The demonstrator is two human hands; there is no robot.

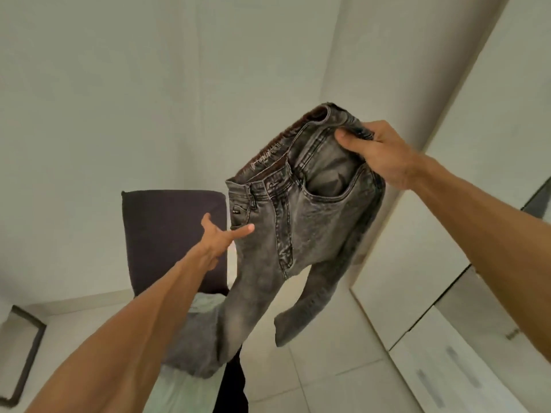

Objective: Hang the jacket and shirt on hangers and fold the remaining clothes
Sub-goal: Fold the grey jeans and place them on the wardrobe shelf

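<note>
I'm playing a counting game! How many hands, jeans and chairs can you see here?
hands: 2, the left hand and the right hand
jeans: 1
dark chair: 1
total: 4

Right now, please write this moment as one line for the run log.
item: jeans | right hand: grips waistband | left hand: open, fingers by waistband's other end | legs: hanging, unfolded | behind: dark chair back
</note>
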